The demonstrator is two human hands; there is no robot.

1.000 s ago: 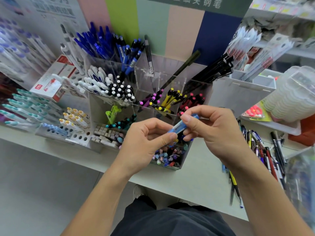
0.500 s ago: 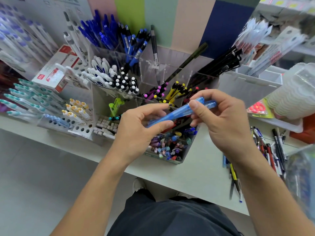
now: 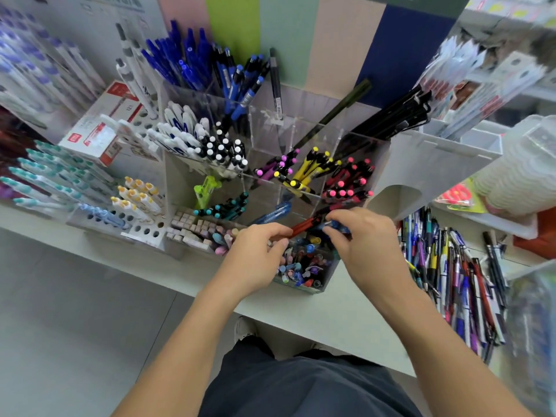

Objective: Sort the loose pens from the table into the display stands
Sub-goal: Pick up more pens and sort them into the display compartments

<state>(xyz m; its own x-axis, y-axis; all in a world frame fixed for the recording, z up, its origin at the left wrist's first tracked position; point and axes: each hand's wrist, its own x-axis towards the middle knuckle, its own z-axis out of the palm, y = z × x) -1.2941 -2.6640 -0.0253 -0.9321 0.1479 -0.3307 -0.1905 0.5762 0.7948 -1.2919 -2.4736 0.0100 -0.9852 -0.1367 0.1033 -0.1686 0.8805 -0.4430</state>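
Head view: left hand [image 3: 255, 254] pinches a slim red pen [image 3: 304, 225], right hand [image 3: 365, 242] pinches a translucent blue pen [image 3: 338, 228], both above the clear acrylic display stand [image 3: 328, 275]. Best lowered tip-first into matching compartments; loose pens [image 3: 460, 275] await on the bench [image 3: 346, 308].

One head-worn camera is looking steeply down and forward from close above, taking in the table [image 3: 346, 308] edge and pen stands [image 3: 270, 182].
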